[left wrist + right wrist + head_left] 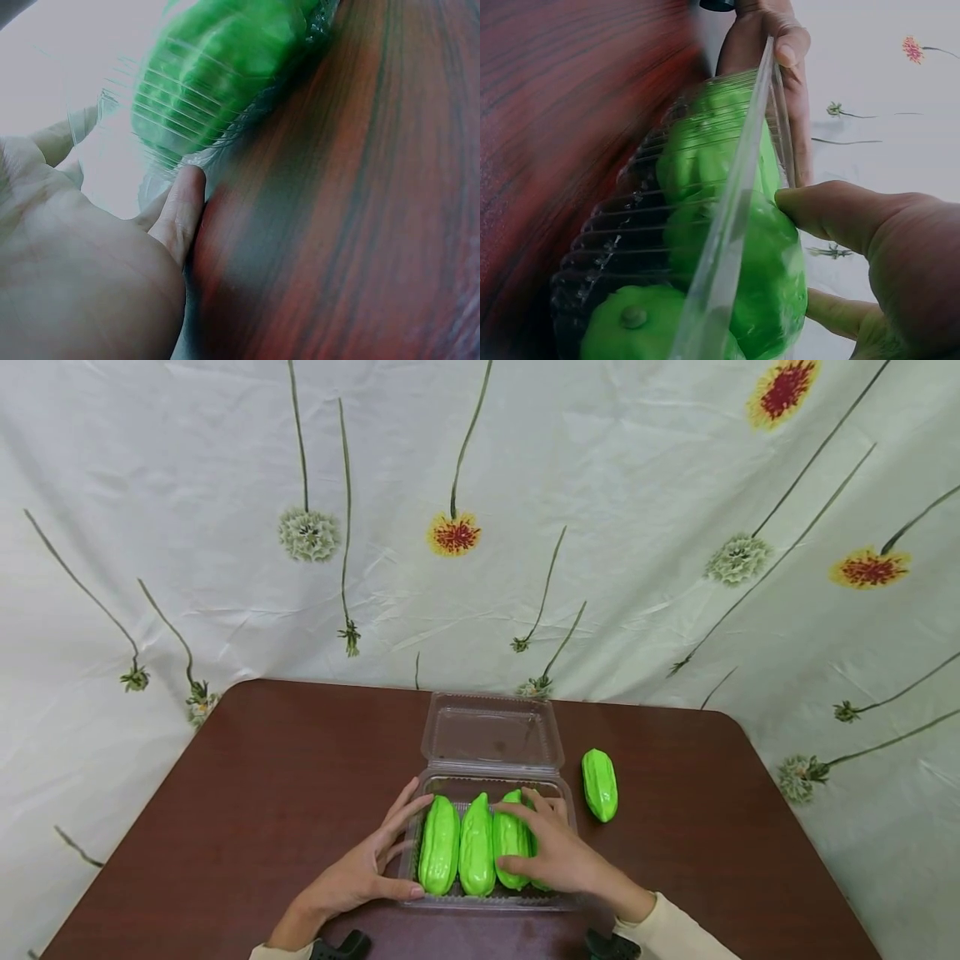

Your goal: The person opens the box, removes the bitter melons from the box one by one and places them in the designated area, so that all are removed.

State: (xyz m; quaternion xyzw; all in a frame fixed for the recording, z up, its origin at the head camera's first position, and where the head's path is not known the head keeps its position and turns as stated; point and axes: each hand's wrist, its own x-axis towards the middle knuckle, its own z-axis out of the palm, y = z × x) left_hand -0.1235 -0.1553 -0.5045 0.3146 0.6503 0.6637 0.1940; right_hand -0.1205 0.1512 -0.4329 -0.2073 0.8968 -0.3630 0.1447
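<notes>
A clear plastic container (491, 903) with upright sides holds several bright green, ridged bitter melons side by side. My left hand (358, 870) grips the container's left side, thumb at the front left corner and fingers spread along the wall. The left one (439, 847) and the middle bitter melon (477, 852) lie lengthwise inside. My right hand (564, 857) holds the third bitter melon (512, 847) between thumb and fingers; in the right wrist view it stands higher than a neighbouring bitter melon (622, 330). That neighbour is mostly hidden under the right hand in the head view.
The container's hinged lid (491, 735) lies folded back behind it. Another bitter melon (599, 785) rests on the dark brown table (315, 760), right of the container. A white cloth with printed flowers (637, 527) hangs behind the table.
</notes>
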